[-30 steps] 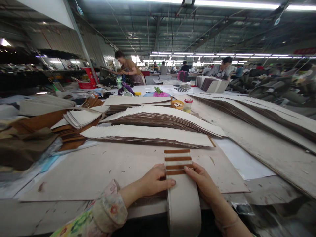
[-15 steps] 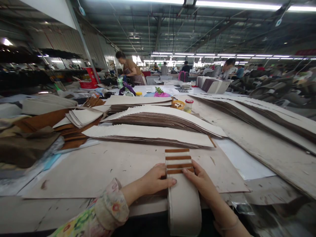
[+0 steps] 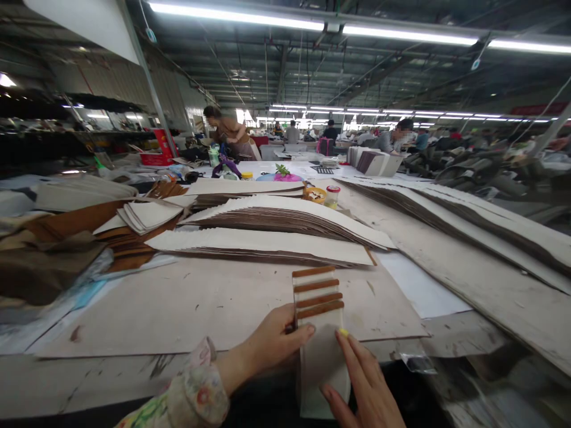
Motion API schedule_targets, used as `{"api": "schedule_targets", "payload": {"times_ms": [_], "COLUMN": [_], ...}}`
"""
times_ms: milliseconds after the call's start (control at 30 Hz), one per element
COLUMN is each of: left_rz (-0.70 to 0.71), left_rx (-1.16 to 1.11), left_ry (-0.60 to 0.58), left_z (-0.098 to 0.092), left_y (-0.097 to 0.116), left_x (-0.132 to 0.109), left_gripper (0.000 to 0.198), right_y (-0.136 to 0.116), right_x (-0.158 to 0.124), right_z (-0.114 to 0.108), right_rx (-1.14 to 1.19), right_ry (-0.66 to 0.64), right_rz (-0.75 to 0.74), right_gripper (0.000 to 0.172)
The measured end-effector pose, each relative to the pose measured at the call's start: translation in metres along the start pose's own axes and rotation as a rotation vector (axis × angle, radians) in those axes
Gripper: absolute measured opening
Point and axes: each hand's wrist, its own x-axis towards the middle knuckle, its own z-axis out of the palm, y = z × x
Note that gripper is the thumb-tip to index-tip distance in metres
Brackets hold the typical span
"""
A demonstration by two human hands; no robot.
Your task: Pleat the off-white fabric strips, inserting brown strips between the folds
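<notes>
My left hand (image 3: 274,336) grips a small bundle of folded off-white strips (image 3: 322,351), its thumb across the front and its fingers behind. Several brown bands (image 3: 317,285) cross the upper end of the bundle, stepped one below another. My right hand (image 3: 368,380) is at the lower right of the strips, fingers stretched out and the thumb apart from them. Its fingertips rest at or just over the strip's face; which of these I cannot tell. A small bright yellow spot shows at one fingertip. The bundle's lower end hangs past the table's near edge.
Long fanned stacks of off-white strips (image 3: 263,244) lie across the table beyond my hands. More long strips (image 3: 468,214) run along the right. Brown pieces (image 3: 129,246) and fabric lie left. A yellow bowl (image 3: 316,194) and a jar (image 3: 332,196) stand behind. Other people work further back.
My right hand has let go of the banded end and moved down the bundle, its fingers now straightened. The left hand keeps its grip. The bundle is slightly more tilted.
</notes>
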Motion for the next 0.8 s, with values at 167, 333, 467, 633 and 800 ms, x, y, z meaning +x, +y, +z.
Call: {"api": "schedule_targets", "payload": {"times_ms": [167, 333, 467, 633, 800], "left_rz": [0.141, 0.312, 0.204, -0.032, -0.228], "left_rx": [0.007, 0.075, 0.121, -0.217, -0.487], "left_ry": [-0.108, -0.063, 0.344, 0.128, -0.082], "left_z": [0.032, 0.035, 0.03, 0.033, 0.045], "left_y": [0.044, 0.066, 0.043, 0.016, 0.006], "left_x": [-0.018, -0.013, 0.003, 0.007, 0.001], "left_gripper": [0.029, 0.031, 0.027, 0.039, 0.043], "right_y": [-0.013, -0.012, -0.008, -0.012, -0.012], "right_x": [0.006, 0.022, 0.037, 0.041, 0.04], "right_z": [-0.019, -0.045, -0.042, -0.03, -0.028], "right_rx": [0.424, 1.092, 1.475, 1.619, 1.597], "right_ry": [0.032, 0.008, 0.056, 0.02, 0.003], "right_rz": [0.243, 0.738, 0.89, 0.875, 0.871], "right_gripper": [0.058, 0.032, 0.039, 0.041, 0.038]}}
